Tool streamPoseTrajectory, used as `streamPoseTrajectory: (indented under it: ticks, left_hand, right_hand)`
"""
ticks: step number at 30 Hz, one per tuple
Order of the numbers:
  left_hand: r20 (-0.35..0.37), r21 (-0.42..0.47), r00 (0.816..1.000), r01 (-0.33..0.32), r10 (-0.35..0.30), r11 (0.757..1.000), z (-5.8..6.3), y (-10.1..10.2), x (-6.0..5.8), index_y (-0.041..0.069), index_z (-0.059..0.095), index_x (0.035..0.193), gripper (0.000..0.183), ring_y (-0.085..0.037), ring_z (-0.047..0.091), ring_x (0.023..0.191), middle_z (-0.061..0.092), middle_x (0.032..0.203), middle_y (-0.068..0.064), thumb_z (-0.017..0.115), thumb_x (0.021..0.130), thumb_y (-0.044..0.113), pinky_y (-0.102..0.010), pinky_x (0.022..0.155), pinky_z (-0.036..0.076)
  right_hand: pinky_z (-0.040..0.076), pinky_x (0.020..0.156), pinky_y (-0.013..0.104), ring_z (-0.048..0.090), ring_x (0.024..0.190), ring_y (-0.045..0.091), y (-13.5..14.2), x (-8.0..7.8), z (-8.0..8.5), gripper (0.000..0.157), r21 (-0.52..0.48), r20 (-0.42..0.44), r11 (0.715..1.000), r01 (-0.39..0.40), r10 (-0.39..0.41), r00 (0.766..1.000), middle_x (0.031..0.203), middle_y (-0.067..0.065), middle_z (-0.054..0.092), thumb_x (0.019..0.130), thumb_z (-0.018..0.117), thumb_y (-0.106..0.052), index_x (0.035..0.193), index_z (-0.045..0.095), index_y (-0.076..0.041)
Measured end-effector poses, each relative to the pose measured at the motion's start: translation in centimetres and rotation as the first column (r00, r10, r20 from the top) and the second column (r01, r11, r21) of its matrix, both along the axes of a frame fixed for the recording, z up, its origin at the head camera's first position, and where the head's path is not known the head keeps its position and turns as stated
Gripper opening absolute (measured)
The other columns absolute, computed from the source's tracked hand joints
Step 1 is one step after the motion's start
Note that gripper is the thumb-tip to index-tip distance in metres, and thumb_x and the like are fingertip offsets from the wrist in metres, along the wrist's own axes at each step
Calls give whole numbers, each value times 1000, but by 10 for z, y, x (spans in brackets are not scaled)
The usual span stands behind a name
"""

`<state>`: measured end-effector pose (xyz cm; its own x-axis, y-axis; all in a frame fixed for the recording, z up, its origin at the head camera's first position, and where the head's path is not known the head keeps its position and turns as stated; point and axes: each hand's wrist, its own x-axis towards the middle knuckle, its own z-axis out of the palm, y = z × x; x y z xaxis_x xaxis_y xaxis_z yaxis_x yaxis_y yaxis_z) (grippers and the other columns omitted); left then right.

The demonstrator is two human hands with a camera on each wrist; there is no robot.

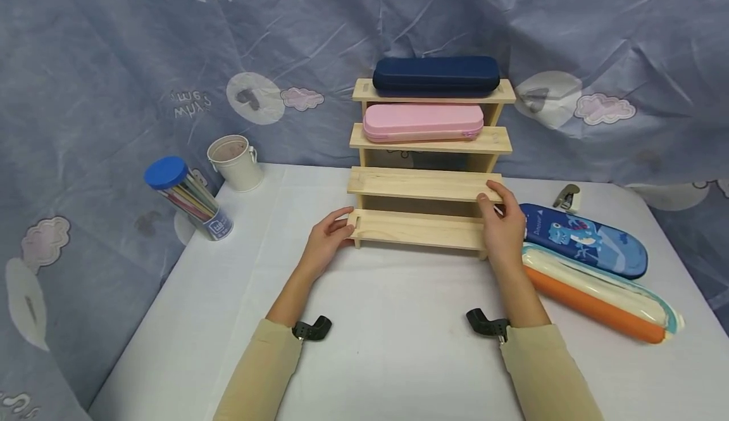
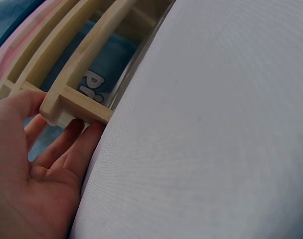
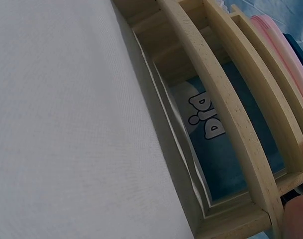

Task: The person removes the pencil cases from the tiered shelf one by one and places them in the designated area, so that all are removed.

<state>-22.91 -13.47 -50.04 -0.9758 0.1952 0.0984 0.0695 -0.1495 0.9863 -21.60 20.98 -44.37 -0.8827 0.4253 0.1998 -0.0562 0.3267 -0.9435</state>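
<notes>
A stepped wooden rack (image 1: 418, 183) with several tiers stands on the white table against the cloth backdrop. At its lower left end, my left hand (image 1: 326, 242) grips the lowest tier, thumb on the board and fingers under its end in the left wrist view. My right hand (image 1: 504, 231) holds the rack's right end, with thumb and index finger at the second-lowest tier; only a bit of this hand shows in the right wrist view. A navy pencil case (image 1: 436, 78) lies on the top tier. Below it rests a pink pencil case (image 1: 423, 121). The two lower tiers carry nothing.
Right of the rack lie a blue dinosaur pencil case (image 1: 592, 240) and an orange-and-cream pencil case (image 1: 598, 297), beside a small stapler-like item (image 1: 567, 198). At left stand a white bucket (image 1: 239, 168) and a blue-lidded tube of colored pencils (image 1: 193, 199).
</notes>
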Motion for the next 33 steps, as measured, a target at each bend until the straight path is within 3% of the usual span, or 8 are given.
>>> streamPoseTrajectory:
  ticks: [7, 13, 17, 21, 27, 33]
  left_hand:
    - [24, -9, 1000, -17, 17, 1000, 3, -3, 5, 13, 57, 133, 41, -30, 64, 100, 62, 118, -19, 63, 93, 7, -43, 84, 55]
    - [46, -44, 999, -19, 21, 999, 10, -3, 0, 11, 56, 134, 41, -30, 63, 102, 60, 121, -18, 63, 93, 11, -43, 82, 56]
    - [64, -131, 997, -32, 41, 991, 25, -3, -6, 16, 59, 130, 38, -27, 63, 104, 58, 125, -11, 64, 92, 14, -41, 78, 57]
    - [21, -228, 997, -71, 78, 971, 43, -5, -14, 17, 58, 131, 40, -24, 62, 107, 57, 130, -8, 64, 92, 20, -43, 81, 57]
    - [-62, -275, 988, -156, 144, 949, 65, -10, -21, 17, 55, 135, 41, -22, 59, 111, 57, 131, -5, 59, 97, 33, -44, 91, 51]
    - [-138, -312, 975, -210, 174, 927, 83, -12, -26, 20, 53, 136, 46, -14, 56, 114, 55, 133, 2, 61, 94, 37, -37, 92, 50]
  right_hand:
    - [47, 95, 32, 51, 117, 13, -2, -2, -3, 40, -2, -18, 1000, -31, 31, 999, 137, -12, 50, 92, 60, -47, 130, 59, -35]
    - [48, 94, 31, 52, 116, 13, -2, -3, 1, 40, -2, -13, 1000, -29, 29, 999, 137, -13, 50, 92, 60, -48, 131, 58, -36]
    - [47, 95, 32, 51, 117, 14, -1, -3, 3, 40, 4, -4, 1000, -22, 22, 1000, 138, -13, 49, 93, 59, -48, 131, 57, -36]
    - [48, 94, 32, 52, 117, 13, 0, -4, 2, 40, 4, -3, 1000, -16, 16, 1000, 138, -13, 49, 93, 59, -48, 131, 58, -36]
    - [48, 94, 32, 52, 116, 13, 0, -1, 1, 40, 1, -6, 1000, -13, 13, 1000, 137, -12, 50, 93, 59, -47, 131, 58, -35]
    - [47, 96, 32, 51, 117, 13, 1, 0, -1, 40, -5, -11, 1000, -11, 11, 1000, 137, -12, 50, 93, 60, -46, 131, 59, -34]
